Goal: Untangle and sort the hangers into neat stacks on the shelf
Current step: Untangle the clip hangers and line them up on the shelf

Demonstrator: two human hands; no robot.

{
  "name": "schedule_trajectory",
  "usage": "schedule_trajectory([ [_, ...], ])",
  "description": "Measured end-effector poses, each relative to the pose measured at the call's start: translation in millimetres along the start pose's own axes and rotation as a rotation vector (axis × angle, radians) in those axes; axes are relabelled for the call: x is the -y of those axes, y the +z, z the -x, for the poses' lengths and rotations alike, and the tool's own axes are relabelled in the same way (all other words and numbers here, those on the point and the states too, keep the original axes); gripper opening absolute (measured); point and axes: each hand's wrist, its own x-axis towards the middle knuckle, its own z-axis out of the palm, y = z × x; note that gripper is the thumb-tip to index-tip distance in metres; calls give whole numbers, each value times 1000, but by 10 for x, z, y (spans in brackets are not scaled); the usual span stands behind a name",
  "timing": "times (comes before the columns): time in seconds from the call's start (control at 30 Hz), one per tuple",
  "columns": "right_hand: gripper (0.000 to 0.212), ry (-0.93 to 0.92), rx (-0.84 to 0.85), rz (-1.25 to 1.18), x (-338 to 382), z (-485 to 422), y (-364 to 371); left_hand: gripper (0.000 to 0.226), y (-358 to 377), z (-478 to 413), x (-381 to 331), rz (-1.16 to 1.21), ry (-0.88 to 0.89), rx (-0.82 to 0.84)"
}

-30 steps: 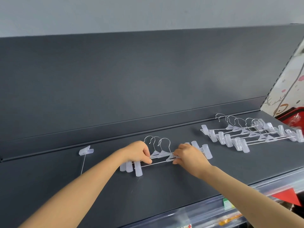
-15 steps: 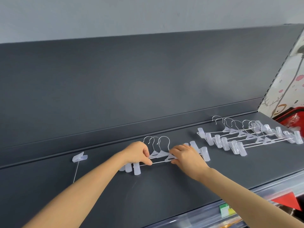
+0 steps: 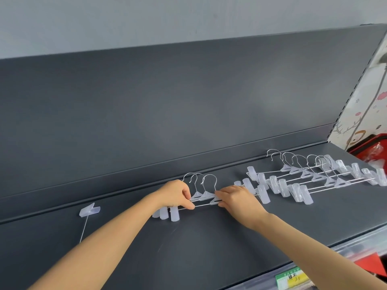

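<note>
Dark grey shelf point(image 3: 209, 254) below a matching back panel point(image 3: 188, 111) carries a small stack of clip hangers point(image 3: 206, 195) near its middle, hooks toward the panel. On this stack the left hand point(image 3: 176, 194) pinches the wire bars between curled fingers and thumb just left of the hooks, and the right hand point(image 3: 236, 198), fingers bent, grips them just right. A longer row of hangers point(image 3: 314, 176) lies apart to the stack's right, and a lone clip point(image 3: 89, 209) lies well to its left.

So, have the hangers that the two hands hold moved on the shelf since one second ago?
Yes. The held hangers have slid right along the shelf, away from the lone clip and closer to the bigger pile.
</note>
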Motion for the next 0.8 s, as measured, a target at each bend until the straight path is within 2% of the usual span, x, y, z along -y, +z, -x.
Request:
schedule_trajectory([
  [0.37,11,-10,-7,-30,8,-25,4,28,34,3,-6,37,-2,-48],
  [0.53,40,-21,-48,-31,113,50,-41,31,24,103,51,78,15,-157],
  [0.67,50,-11,-22,-66,326,63,-60,41,-68,325,171,28,53,-244],
  [0.8,58,-70,43,-78,646,-5,-108,50,-191,691,481,22,3,-281],
])
